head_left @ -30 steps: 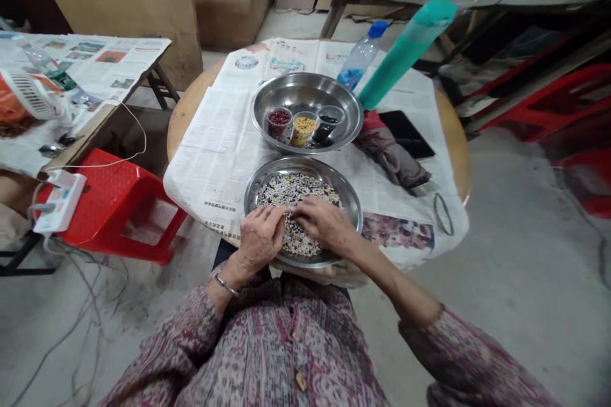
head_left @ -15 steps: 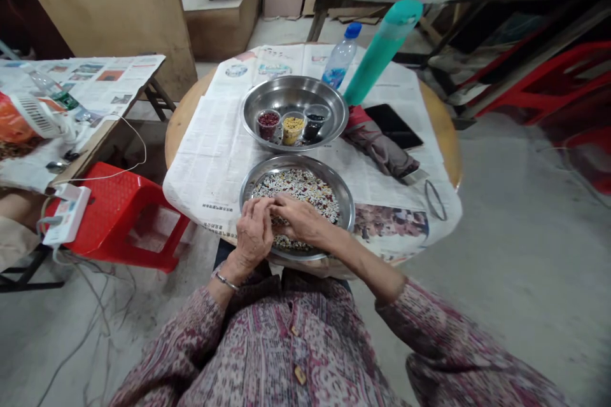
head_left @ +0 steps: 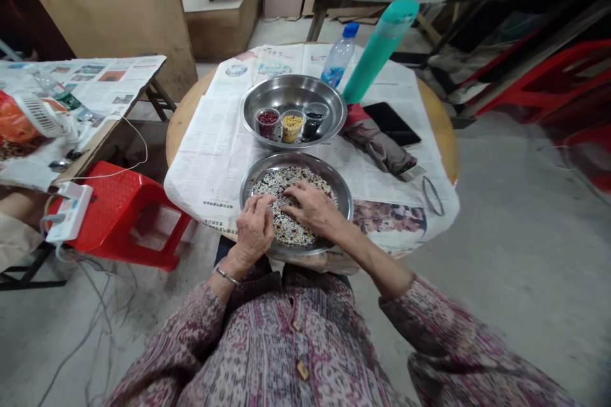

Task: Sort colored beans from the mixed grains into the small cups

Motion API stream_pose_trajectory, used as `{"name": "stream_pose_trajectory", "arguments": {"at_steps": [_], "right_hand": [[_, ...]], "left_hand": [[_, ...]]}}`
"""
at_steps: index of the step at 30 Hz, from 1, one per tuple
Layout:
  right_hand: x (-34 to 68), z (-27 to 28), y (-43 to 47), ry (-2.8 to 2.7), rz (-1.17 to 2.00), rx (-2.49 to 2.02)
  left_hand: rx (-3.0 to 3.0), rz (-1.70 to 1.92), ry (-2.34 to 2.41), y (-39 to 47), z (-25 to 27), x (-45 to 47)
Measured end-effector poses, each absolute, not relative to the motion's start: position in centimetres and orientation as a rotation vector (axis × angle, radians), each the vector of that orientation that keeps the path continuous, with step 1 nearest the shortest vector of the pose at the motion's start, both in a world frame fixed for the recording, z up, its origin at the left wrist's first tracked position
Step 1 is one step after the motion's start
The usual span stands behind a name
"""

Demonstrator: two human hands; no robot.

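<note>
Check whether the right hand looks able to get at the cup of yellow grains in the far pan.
Probably yes. The right hand rests on the mixed beans, and the yellow cup stands just beyond in the far pan, with nothing between them.

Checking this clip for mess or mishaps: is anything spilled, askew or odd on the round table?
Nothing stands out. The mixed beans stay inside the near steel pan, under the left hand and right hand. Three small cups stand upright in the far pan. The teal bottle looks tilted, probably lens distortion.
</note>
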State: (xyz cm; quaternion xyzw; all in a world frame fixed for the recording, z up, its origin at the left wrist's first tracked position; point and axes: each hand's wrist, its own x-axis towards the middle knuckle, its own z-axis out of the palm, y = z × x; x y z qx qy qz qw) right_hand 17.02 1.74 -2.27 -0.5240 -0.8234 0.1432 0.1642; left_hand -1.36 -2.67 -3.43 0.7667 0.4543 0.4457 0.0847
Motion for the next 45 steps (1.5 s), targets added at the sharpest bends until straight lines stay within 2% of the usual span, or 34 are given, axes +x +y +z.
{"name": "stream_pose_trajectory", "arguments": {"at_steps": [8,16,22,28,31,35,38,41,45], "right_hand": [[17.8,-0.8,1.1,-2.309,0.875,-1.297],[20.7,-0.4,-2.5,-2.575,0.585,-1.238],[18.7,-2.7,-0.1,-2.430,0.419,-1.509],[17.7,-2.0,2.8,-2.230,0.203,-1.717],[17.2,-1.9,2.2,-2.237,0.288,-1.666],[16.0,-2.4,0.6,-2.369,0.604,-1.298],[15.1,-2.7,0.5,-2.348,0.771,-1.180],[14.3,-2.7,2.0,-2.258,0.792,-1.199],[13.8,-2.1,5.0,-2.188,0.655,-1.278]], "left_hand": [[2.293,1.288,1.346,-2.8,-3.3,-1.4],[2.305,1.277,1.366,-2.8,-3.1,-1.2],[2.338,1.271,1.363,-2.9,-2.9,-1.2],[2.361,1.253,1.364,-2.8,-2.9,-1.2],[2.350,1.239,1.377,-2.8,-3.0,-1.2],[2.321,1.265,1.385,-2.8,-3.2,-1.2],[2.300,1.280,1.377,-2.8,-3.4,-1.2],[2.277,1.309,1.376,-2.8,-3.6,-1.2],[2.270,1.361,1.372,-2.8,-3.6,-1.2]]}}
